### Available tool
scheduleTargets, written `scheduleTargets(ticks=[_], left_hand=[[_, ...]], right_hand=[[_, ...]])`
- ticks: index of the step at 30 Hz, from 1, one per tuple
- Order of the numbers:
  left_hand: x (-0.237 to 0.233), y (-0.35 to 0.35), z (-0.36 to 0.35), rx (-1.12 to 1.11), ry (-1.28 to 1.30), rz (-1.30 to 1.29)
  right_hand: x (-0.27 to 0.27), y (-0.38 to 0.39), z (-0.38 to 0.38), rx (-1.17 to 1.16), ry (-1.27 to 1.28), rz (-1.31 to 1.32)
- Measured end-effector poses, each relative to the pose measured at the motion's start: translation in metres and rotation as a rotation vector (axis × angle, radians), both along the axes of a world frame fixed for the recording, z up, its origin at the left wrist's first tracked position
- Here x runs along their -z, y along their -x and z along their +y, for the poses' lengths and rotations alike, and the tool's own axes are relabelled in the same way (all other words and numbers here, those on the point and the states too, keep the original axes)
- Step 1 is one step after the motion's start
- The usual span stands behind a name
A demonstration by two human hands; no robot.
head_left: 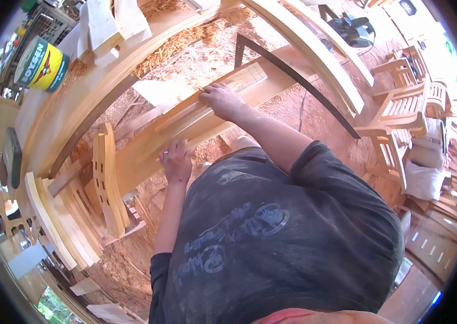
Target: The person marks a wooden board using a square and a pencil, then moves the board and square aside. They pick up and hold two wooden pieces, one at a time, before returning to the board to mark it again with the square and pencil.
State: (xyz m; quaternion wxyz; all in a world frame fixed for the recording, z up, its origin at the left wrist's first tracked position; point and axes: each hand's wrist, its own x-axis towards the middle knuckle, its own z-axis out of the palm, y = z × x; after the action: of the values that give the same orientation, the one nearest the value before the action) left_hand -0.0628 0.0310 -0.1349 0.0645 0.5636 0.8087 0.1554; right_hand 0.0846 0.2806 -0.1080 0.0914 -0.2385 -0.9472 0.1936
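A long wooden plank (131,162) lies slantwise in front of my body, with narrower strips along its top. My left hand (176,160), wearing a ring, rests on the plank's near side with its fingers stretched out. Farther along, my right hand (222,101) is closed at the far edge of the wood. Its fingers are bent together, and whatever is between them is too small to make out. A dark metal framing square (301,80) lies across the plank's right end, its long arm reaching out past the near edge.
A curved bench edge (85,121) runs along the far left, with a Boysen can (42,65) on it. A slotted wooden leg (108,181) stands left of the plank. Curved boards (315,54) lie upper right. Wooden chairs (398,105) stand at right. Wood shavings (180,46) cover the bench.
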Motion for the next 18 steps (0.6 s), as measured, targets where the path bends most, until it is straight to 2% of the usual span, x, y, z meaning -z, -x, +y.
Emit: scheduleTargets(ticks=[7, 13, 18], left_hand=[[-0.001, -0.001, 0.001, -0.011, -0.011, -0.002], [-0.001, 0.000, 0.001, -0.014, -0.035, -0.002], [-0.002, 0.000, 0.001, -0.016, -0.037, -0.050]], right_hand=[[0.004, -0.001, 0.007, -0.049, -0.101, -0.001], [-0.007, 0.001, 0.007, -0.052, -0.063, -0.094], [-0.001, 0.000, 0.009, -0.040, -0.074, -0.033]])
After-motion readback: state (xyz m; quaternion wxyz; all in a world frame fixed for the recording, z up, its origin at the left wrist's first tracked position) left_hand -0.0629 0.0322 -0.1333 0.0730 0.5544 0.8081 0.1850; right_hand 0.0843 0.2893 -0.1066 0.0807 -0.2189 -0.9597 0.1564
